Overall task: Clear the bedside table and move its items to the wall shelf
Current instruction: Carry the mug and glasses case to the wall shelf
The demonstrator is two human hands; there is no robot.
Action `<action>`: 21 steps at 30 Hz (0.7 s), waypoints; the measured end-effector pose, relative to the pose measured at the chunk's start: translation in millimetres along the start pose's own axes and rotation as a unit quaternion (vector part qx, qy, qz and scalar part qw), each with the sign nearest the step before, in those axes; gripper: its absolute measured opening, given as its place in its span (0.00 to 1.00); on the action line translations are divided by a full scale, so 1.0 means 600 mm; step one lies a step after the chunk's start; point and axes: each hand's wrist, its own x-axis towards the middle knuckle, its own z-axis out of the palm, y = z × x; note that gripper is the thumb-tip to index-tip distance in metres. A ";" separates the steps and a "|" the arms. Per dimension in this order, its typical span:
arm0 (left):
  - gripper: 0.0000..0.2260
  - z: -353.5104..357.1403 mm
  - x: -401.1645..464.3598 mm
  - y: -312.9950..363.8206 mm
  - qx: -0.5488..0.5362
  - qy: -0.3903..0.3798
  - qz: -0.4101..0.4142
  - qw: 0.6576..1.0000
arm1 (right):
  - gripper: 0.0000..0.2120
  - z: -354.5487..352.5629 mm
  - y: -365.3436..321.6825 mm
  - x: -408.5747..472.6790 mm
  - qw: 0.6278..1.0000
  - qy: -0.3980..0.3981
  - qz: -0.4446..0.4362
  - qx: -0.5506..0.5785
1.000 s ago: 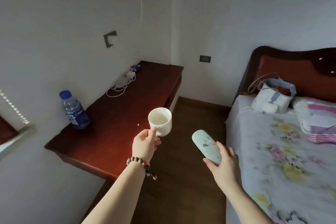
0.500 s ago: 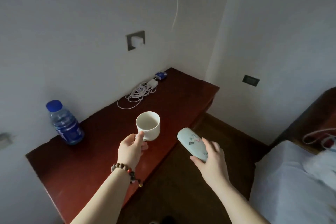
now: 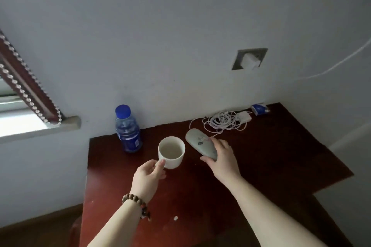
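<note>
Item 1, left hand (image 3: 147, 176): its grip is closed on the handle side of a white cup (image 3: 171, 152), thumb up against the wall near the rim. The cup rides upright and mouth-up, which looks meant to keep it level; whether it holds anything cannot be told. It hangs above the wall shelf (image 3: 271, 158), a dark red wooden slab fixed to the wall.

Item 2, right hand (image 3: 221, 159): fingers wrapped round the near end of a pale oblong case (image 3: 201, 144) with a small printed motif. The case slants toward 11 o'clock, its far end leading, probably so that end lands first; whether it already touches the wood cannot be told.

Item 3, water bottle (image 3: 127, 129): blue cap and label, upright against the wall at 10 o'clock from the cup, out of the way of both hands.

Item 4, white cable (image 3: 222, 122): coiled loosely at 1 o'clock from the case, beside a white adapter (image 3: 244, 116) and a small blue box (image 3: 260, 108), all near the wall below the socket (image 3: 250, 59).

Judgement: both carried items appear to be at the point of setting down, in the bare patch between bottle and cable.
</note>
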 end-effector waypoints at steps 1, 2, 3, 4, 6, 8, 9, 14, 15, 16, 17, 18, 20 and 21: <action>0.14 -0.005 -0.002 -0.005 -0.004 0.009 -0.007 1.000 | 0.36 0.014 -0.004 0.023 0.999 -0.022 -0.024 -0.004; 0.13 -0.011 -0.005 -0.011 -0.009 0.019 -0.014 1.000 | 0.36 0.028 -0.009 0.045 0.998 -0.044 -0.050 -0.011; 0.13 -0.015 -0.008 -0.015 -0.011 0.031 -0.021 0.999 | 0.36 0.042 -0.012 0.066 0.994 -0.067 -0.077 -0.023; 0.13 -0.019 -0.011 -0.019 -0.013 0.048 -0.027 0.998 | 0.36 0.055 -0.014 0.086 0.990 -0.089 -0.104 -0.039; 0.13 -0.026 -0.018 -0.024 -0.017 0.079 -0.039 0.996 | 0.36 0.077 -0.017 0.123 0.978 -0.127 -0.148 -0.073; 0.13 -0.032 -0.026 -0.028 -0.024 0.108 -0.048 0.993 | 0.36 0.096 -0.018 0.157 0.965 -0.159 -0.187 -0.093; 0.14 -0.033 -0.030 -0.029 -0.023 0.122 -0.051 0.991 | 0.36 0.104 -0.019 0.173 0.958 -0.176 -0.204 -0.100; 0.14 -0.027 -0.042 -0.037 -0.045 0.179 -0.081 0.979 | 0.35 0.131 -0.022 0.228 0.920 -0.246 -0.270 -0.144; 0.14 -0.023 -0.042 -0.038 -0.047 0.189 -0.085 0.977 | 0.35 0.134 -0.023 0.234 0.920 -0.250 -0.269 -0.138; 0.14 -0.018 -0.042 -0.038 -0.047 0.198 -0.087 0.975 | 0.35 0.136 -0.024 0.240 0.922 -0.248 -0.268 -0.129; 0.14 -0.013 -0.042 -0.038 -0.049 0.205 -0.088 0.974 | 0.34 0.138 -0.025 0.246 0.924 -0.240 -0.269 -0.126; 0.14 -0.008 -0.040 -0.036 -0.053 0.210 -0.089 0.972 | 0.34 0.139 -0.026 0.251 0.926 -0.227 -0.273 -0.130; 0.15 0.001 -0.036 -0.034 -0.059 0.217 -0.094 0.970 | 0.34 0.140 -0.028 0.255 0.925 -0.196 -0.283 -0.158; 0.15 0.005 -0.034 -0.032 -0.066 0.219 -0.097 0.969 | 0.34 0.141 -0.030 0.253 0.926 -0.180 -0.285 -0.170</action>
